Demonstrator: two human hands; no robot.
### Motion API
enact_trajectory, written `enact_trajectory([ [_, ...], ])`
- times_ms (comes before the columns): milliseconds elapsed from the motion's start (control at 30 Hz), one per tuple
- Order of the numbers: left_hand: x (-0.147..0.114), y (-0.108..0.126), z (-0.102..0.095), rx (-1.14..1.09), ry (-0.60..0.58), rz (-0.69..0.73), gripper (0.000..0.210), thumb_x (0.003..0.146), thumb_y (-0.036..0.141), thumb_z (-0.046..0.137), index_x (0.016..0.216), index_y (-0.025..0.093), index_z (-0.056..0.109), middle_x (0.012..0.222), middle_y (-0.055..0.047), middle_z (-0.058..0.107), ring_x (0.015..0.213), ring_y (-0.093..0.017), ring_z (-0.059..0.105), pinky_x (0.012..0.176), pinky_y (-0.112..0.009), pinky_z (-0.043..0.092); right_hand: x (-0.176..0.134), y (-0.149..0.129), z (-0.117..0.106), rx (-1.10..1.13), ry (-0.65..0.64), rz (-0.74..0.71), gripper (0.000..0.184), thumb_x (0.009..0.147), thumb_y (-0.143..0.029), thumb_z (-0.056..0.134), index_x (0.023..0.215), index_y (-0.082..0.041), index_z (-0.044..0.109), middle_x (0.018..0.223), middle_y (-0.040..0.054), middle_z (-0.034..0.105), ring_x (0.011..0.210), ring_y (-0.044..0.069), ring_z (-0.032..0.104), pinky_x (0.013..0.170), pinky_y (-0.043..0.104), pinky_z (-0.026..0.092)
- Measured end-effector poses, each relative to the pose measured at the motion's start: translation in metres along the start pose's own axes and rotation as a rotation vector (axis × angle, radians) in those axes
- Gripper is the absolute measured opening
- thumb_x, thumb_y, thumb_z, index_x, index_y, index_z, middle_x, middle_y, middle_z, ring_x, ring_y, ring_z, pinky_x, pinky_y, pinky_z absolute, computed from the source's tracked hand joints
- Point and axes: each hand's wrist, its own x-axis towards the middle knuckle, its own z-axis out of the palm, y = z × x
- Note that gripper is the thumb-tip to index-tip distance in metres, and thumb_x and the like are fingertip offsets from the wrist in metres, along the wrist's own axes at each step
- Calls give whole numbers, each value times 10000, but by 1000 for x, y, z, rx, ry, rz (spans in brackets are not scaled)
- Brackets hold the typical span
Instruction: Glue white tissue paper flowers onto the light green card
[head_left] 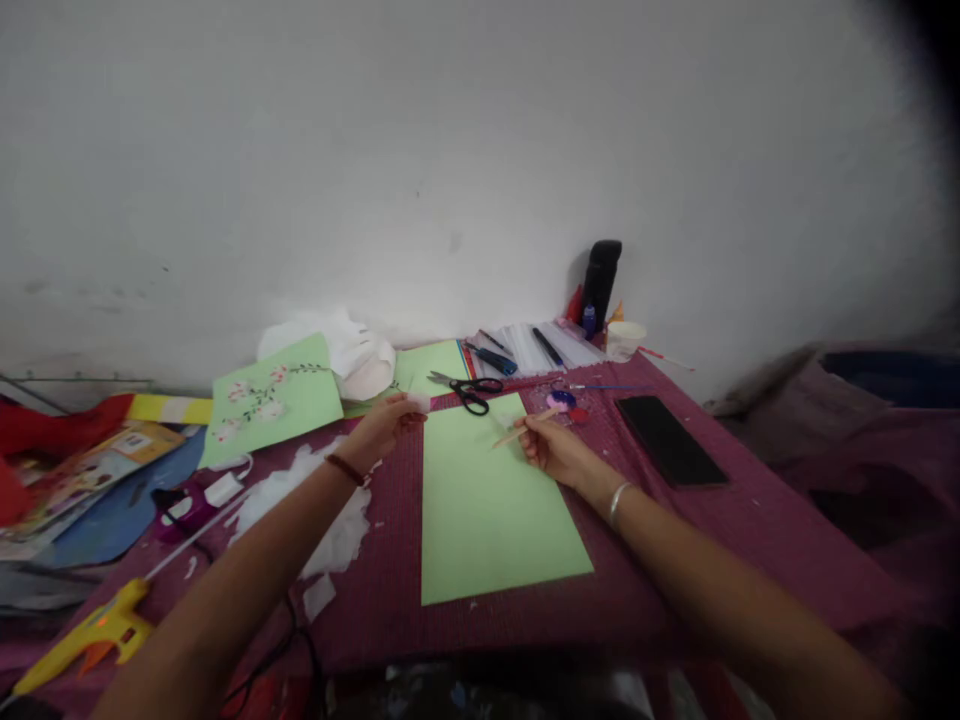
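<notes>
My left hand (pixel 391 420) is closed in a pinch on a small white paper piece (pixel 420 401), just off the upper left corner of a light green sheet (pixel 495 520). Over the sheet's right side, my right hand (pixel 551 448) grips a thin wooden stick (pixel 508 438), its tip pointing left. Black-handled scissors (pixel 471 392) lie partly open at the sheet's top edge, between both hands. Beyond my right hand sits a small dish of purple and pink paint (pixel 560 400). A pile of white paper pieces (pixel 330 525) lies below my left forearm, partly hidden by it.
A yellow glue gun (pixel 112 625) lies at the left front, its cord trailing over the edge. A green sheet with painted flowers (pixel 274 400) rests behind. A black phone (pixel 670 440) is at the right. A cutter (pixel 491 358) and a white cup (pixel 626 338) stand toward the wall.
</notes>
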Motion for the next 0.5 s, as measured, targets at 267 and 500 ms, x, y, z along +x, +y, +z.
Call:
enact_trajectory([
  [267,-12,10,3,-133,-175,-108,122,589,211,721,616,177,608,714,-30,657,633,-116,587,604,-242,463,1,-8,-2,-119,287,-284,191,848,-353,613,757,-199,546,521,-69,535,433,62,467,419,165,369],
  [500,40,0,39,167,-584,-8,85,626,209,648,560,211,594,561,-13,602,523,-141,531,528,-261,403,-3,-11,1,-475,311,-544,198,853,-393,594,809,-206,547,587,-50,584,461,84,505,441,205,393],
])
